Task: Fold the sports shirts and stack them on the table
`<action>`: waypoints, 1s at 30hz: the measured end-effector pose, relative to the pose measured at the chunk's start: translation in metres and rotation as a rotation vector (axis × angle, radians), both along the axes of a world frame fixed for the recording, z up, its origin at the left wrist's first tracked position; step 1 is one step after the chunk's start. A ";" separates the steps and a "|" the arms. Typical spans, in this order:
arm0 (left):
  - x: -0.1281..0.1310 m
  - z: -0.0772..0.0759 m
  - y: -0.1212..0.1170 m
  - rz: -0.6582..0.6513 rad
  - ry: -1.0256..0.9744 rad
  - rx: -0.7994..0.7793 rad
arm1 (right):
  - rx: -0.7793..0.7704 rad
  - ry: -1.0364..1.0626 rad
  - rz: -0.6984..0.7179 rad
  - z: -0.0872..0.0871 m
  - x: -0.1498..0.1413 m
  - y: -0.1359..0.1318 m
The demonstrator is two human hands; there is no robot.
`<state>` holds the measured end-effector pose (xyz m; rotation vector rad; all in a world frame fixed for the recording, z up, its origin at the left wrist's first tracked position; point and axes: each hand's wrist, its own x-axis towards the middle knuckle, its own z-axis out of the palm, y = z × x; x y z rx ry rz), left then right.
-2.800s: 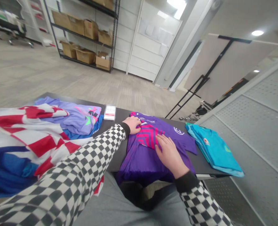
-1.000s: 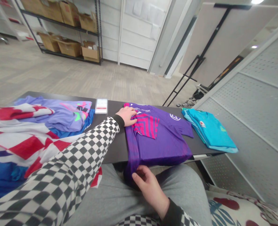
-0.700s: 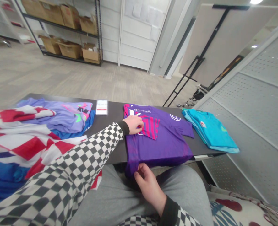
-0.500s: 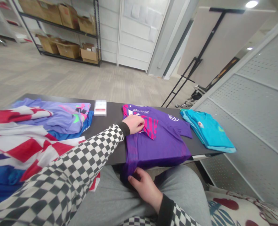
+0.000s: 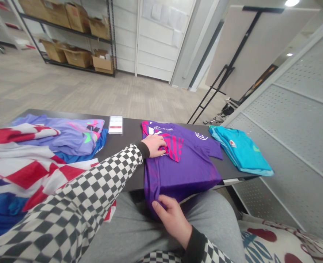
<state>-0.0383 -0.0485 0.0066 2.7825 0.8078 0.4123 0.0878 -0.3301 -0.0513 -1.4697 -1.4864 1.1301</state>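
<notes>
A purple jersey (image 5: 183, 171) lies flat on the dark table (image 5: 125, 140), its near edge drooping over the table's front edge. My left hand (image 5: 156, 145), in a black-cuffed checkered sleeve, holds down the jersey's folded pink-striped sleeve (image 5: 174, 147) at the upper left. Below the table edge, my right hand (image 5: 172, 220) pinches the jersey's near left corner above my grey trousers (image 5: 213, 215). A stack of folded teal shirts (image 5: 240, 150) lies to the right of the jersey.
To the left lie a lavender jersey (image 5: 68, 137) and a red, white and blue checkered cloth (image 5: 27, 173). A small pixelated white card (image 5: 115, 125) stands behind my left hand. A perforated grey panel (image 5: 295, 146) rises at the right.
My right hand has moved from the jersey's middle to its near left corner, lifting that edge. The left hand stays on the pink sleeve, and the view has turned slightly.
</notes>
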 end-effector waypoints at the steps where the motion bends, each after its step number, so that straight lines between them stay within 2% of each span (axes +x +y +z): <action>1: 0.001 0.002 -0.001 0.007 0.004 0.000 | 0.037 -0.035 -0.005 0.002 0.000 0.001; 4: 0.002 0.008 -0.005 0.041 -0.017 0.021 | 0.100 -0.054 -0.034 0.000 0.000 0.002; 9: 0.004 0.014 -0.010 0.093 -0.046 0.066 | -0.036 0.125 -0.093 -0.014 -0.001 -0.001; 13: 0.004 0.012 -0.009 0.068 -0.007 0.018 | -0.100 0.130 -0.150 -0.018 -0.004 -0.001; 20: -0.001 0.005 0.000 0.092 -0.023 0.003 | -0.060 0.076 -0.187 -0.024 -0.001 0.000; 22: -0.002 0.003 0.002 0.092 -0.011 -0.007 | -0.044 0.080 -0.208 -0.024 0.000 0.000; 26: -0.001 0.001 0.001 0.043 -0.109 0.004 | -0.036 0.085 -0.240 -0.023 -0.002 0.003; 28: -0.001 0.000 -0.002 -0.011 -0.077 -0.014 | -0.057 0.058 -0.238 -0.020 -0.002 0.005; 30: -0.001 -0.001 -0.005 -0.052 0.001 -0.038 | -0.068 -0.011 -0.177 -0.009 0.001 0.005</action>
